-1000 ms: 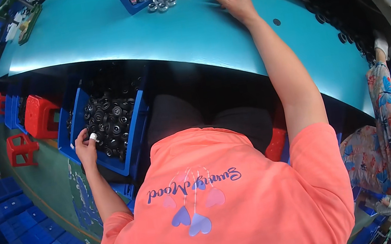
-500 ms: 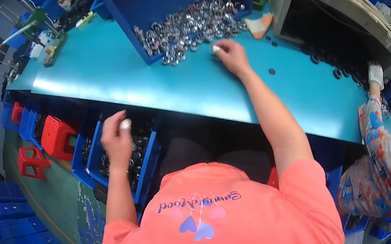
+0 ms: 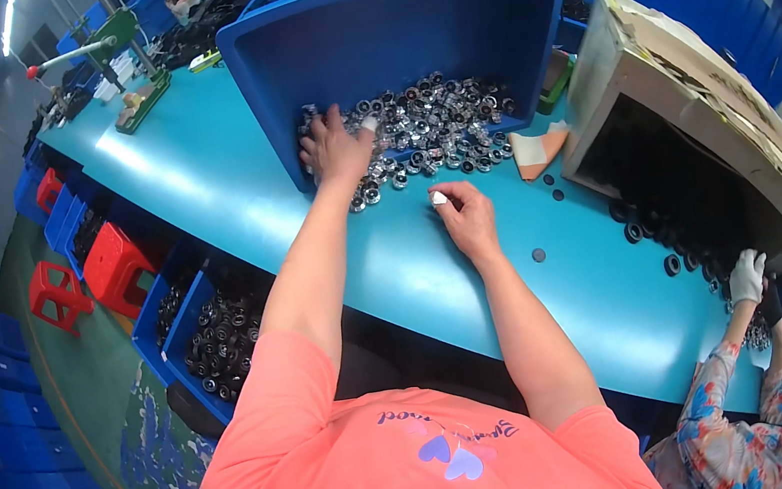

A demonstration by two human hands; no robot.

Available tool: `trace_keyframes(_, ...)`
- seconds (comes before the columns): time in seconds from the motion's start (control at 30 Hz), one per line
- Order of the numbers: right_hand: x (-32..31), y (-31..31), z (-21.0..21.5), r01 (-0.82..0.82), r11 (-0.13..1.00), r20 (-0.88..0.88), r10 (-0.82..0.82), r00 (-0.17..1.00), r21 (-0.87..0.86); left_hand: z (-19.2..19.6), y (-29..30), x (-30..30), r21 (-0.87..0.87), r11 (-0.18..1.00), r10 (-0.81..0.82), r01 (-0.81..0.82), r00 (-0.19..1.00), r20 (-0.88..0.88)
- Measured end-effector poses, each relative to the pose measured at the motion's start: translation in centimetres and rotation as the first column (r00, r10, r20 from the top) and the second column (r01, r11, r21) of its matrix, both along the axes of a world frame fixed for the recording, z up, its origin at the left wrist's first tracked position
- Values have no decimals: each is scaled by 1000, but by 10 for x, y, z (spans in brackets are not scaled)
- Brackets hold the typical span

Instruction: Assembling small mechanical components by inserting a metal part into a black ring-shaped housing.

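Note:
A big blue bin [image 3: 400,31] lies tipped on its side on the teal table [image 3: 200,182], and a pile of shiny metal ring parts [image 3: 444,125] spills from its mouth. My left hand [image 3: 334,147] lies palm down on the pile's near left edge, fingers spread among the parts. My right hand [image 3: 464,215] rests on the table just in front of the pile, fingers curled, one fingertip wrapped in white tape. Whether it holds a part is hidden.
A blue crate of dark rings [image 3: 223,335] sits under the table's near edge, with red stools [image 3: 116,265] beside it. An open cardboard box [image 3: 700,148] lies at right, with loose dark rings [image 3: 538,255] nearby. A co-worker's gloved hand [image 3: 748,277] works at far right. A green press [image 3: 131,91] stands far left.
My left hand came up from the crate under the table and landed on the pile. My right hand drew back from the pile toward me.

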State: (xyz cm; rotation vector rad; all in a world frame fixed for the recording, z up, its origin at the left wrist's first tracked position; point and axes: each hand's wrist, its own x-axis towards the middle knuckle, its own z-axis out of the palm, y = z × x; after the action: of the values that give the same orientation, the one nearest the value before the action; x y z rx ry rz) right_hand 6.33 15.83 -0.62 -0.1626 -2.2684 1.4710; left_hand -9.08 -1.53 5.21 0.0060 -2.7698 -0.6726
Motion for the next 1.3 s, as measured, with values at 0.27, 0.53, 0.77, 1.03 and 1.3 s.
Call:
trace_keyframes(0.27,-8,0,-4,-39,999,-13,40,999,9,-12,46,46,152,924,-346,352,936,-67)
trace_keyframes(0.53,-6,-1,-8,-20,996,22,22,1000,-86,18,-69,107,-102,761,-584,641,607,-539)
trace_keyframes(0.77,9,-21,5,-67,994,-43,70,997,83,-50,-98,102,110,952,-240,286,920,-311)
trace_keyframes(1.03,25,-56,38,-219,499,-42,460,887,838,-24,-39,72,175,789,-447,589,745,-495)
trace_keyframes(1.3,-28,3,52,5,667,-204,220,954,745,-37,-36,-10,52,991,-116,124,984,-138)
